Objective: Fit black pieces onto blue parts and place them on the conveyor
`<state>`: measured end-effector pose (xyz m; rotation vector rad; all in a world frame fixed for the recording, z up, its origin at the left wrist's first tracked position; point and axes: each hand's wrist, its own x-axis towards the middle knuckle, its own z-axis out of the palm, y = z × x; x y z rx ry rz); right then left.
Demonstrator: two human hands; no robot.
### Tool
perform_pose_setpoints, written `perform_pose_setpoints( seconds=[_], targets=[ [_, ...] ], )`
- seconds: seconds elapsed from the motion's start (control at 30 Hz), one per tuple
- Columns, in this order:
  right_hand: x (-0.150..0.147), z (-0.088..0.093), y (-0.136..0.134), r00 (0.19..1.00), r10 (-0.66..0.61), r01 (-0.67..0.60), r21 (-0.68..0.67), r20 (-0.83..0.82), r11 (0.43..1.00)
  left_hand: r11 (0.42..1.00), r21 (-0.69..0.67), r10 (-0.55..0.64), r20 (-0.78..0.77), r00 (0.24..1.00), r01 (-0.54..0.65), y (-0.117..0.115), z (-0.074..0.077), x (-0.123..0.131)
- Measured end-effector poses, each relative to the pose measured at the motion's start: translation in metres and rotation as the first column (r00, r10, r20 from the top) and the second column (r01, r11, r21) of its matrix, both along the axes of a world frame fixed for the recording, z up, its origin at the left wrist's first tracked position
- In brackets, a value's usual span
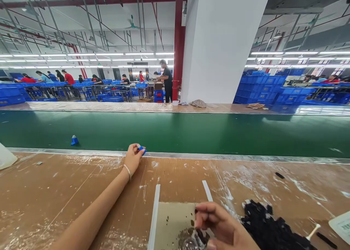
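Observation:
My left hand (133, 159) reaches out to the near edge of the green conveyor belt (175, 131). Its fingers pinch a small blue plastic piece (141, 149) with a pale top. Another blue piece (74, 140) like it stands on the belt to the left. My right hand (218, 222) hovers low over a beige sheet (166, 221) smeared with dark, wet spots. Its fingers are curled, and something small and dark shows by the fingertips, but I cannot make it out. Below them lies a clear, shiny lump (190, 243), partly cut off by the frame.
A heap of small black pieces (269, 226) lies right of my right hand, with a white-tipped stick (313, 231) beside it. White strips (154, 215) flank the sheet. Pale containers stand at both edges. Beyond the belt are a rag (198, 103), a pillar, blue crates (259, 88) and people.

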<state>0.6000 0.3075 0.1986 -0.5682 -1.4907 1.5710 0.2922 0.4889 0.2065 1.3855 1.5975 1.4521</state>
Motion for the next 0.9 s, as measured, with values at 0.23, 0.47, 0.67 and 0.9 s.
perform_pose_setpoints(
  seconds=[0.23, 0.47, 0.67, 0.9],
  targets=[
    [-0.002, 0.024, -0.025, 0.948, -0.01, -0.057, -0.201, -0.319, 0.978, 0.898, -0.053, -0.296, 0.664, 0.687, 0.438, -0.212, 0.024, 0.086],
    [0.001, 0.032, -0.046, 0.966, 0.121, -0.121, 0.017, -0.228, 0.993, 0.867, 0.036, -0.278, 0.863, 0.422, 0.496, -0.278, 0.013, 0.15],
    [0.002, 0.042, -0.055, 0.975, 0.169, -0.143, 0.172, -0.146, 0.975, 0.907, 0.089, -0.265, 0.88, 0.394, 0.412, -0.289, 0.015, 0.16],
    [0.003, 0.049, -0.053, 0.996, -0.058, -0.006, 0.686, 0.07, 0.727, 0.95, 0.044, -0.176, 0.892, 0.415, 0.31, -0.292, 0.018, 0.158]
  ],
)
